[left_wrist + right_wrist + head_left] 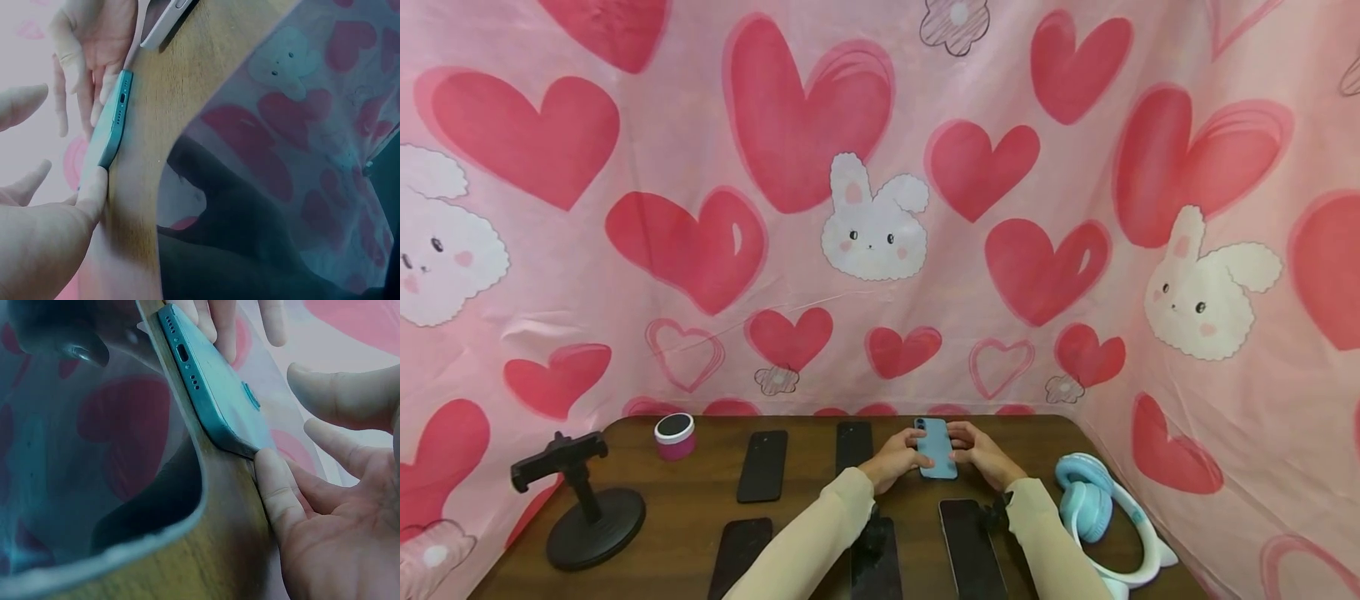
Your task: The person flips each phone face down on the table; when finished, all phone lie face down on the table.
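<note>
A light blue smartphone (pixel 937 454) lies back up on the wooden table, its camera lenses toward the far left corner. At its left edge is my left hand (pixel 891 458), with fingertips along the side and the thumb near the lower corner. My right hand (pixel 987 457) flanks the opposite edge. The left wrist view brings out the charging port end of the blue phone (pixel 119 115), with a left digit against its corner. From the right wrist, a right digit touches the near corner of the phone (pixel 215 419), while the other fingers stay spread.
Dark phones (pixel 763 467) lie in rows, one (pixel 854 443) just left of the blue phone and another (pixel 972 546) nearer me. A black phone stand (pixel 591 521) and a pink jar (pixel 675 437) are at left. Blue and white headphones (pixel 1088 508) lie at right. A heart-print cloth (pixel 880 333) hangs behind.
</note>
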Available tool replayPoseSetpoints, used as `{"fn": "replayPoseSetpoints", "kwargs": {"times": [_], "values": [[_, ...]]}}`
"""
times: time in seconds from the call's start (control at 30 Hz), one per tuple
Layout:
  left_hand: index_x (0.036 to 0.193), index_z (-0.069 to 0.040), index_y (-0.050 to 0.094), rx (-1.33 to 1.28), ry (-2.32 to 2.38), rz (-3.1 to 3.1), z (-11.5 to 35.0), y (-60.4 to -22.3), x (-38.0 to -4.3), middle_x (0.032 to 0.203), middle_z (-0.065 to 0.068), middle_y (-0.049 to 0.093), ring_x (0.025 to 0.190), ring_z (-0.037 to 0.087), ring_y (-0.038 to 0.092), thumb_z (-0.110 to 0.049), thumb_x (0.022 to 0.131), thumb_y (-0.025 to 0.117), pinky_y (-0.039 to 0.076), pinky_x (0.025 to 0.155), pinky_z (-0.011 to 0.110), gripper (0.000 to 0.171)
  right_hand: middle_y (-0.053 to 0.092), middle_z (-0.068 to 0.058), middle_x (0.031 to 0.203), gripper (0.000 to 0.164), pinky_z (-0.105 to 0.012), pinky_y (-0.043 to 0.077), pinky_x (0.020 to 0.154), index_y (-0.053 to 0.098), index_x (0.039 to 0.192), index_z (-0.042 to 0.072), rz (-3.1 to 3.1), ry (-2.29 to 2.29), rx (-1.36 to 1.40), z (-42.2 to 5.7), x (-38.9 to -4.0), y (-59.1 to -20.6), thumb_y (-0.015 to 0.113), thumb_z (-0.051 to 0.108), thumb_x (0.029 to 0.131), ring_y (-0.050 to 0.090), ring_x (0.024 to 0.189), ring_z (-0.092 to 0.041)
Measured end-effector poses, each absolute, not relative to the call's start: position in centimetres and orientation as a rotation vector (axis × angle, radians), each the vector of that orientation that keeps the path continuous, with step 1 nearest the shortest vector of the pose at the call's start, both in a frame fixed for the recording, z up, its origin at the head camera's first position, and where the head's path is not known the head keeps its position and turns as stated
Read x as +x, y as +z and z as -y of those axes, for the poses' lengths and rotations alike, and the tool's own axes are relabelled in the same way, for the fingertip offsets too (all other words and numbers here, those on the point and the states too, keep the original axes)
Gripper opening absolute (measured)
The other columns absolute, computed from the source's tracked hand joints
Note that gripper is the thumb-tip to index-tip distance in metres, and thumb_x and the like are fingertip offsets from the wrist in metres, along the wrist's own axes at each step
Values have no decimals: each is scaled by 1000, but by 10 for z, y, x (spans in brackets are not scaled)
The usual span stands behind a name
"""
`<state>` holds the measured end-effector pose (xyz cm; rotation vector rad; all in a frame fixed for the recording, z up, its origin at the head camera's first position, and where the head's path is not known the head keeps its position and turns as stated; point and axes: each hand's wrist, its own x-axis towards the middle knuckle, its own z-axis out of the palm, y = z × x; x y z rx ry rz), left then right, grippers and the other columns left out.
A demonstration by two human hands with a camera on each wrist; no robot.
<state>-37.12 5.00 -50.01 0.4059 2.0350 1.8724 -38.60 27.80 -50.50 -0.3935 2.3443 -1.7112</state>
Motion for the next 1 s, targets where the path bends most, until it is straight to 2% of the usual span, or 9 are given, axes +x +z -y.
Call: {"fn": "replayPoseSetpoints", "kwargs": {"times": [0.27,0.5,0.63,0.8,0.9,1.0], "values": [[148,-2,45,393,1852,-2051,-50,-499,-371,153,26,41,134,39,53,-6,86,72,47,109,55,67,37,-32,155,62,-55,41,113,34,151,-4,-2339,-1708,-383,-277,-387,-503,62,5,97,41,138,-47],[149,-3,43,426,1774,-2108,-44,-492,-372,156,27,39,139,42,48,-8,87,73,47,109,56,70,42,-31,151,56,-52,50,106,38,147,-5,-2382,-1727,-237,-273,-388,-501,59,4,97,47,135,-46],[149,-7,43,483,1715,-2172,-27,-482,-367,156,23,42,139,44,48,-11,86,75,43,111,60,71,43,-31,148,58,-51,53,102,39,146,-4,-2490,-1697,-170,-266,-387,-498,63,6,95,51,131,-45],[149,-11,45,619,1696,-2280,6,-465,-346,151,19,49,131,42,51,-16,86,78,46,107,57,71,46,-27,150,64,-57,47,106,40,148,1,-2765,-1657,-92,-248,-373,-485,69,11,92,49,134,-43],[148,-14,47,662,1688,-2395,29,-455,-324,148,15,52,126,39,52,-19,86,80,49,103,52,70,47,-27,148,66,-58,45,107,39,149,1,-2814,-1792,-78,-230,-357,-472,70,9,91,49,134,-44],[147,-16,47,644,1695,-2503,53,-445,-297,146,12,54,126,35,53,-22,85,82,48,105,52,72,47,-26,147,66,-57,43,110,40,148,2,-2763,-1988,-133,-207,-335,-458,71,5,90,48,134,-42]]}}
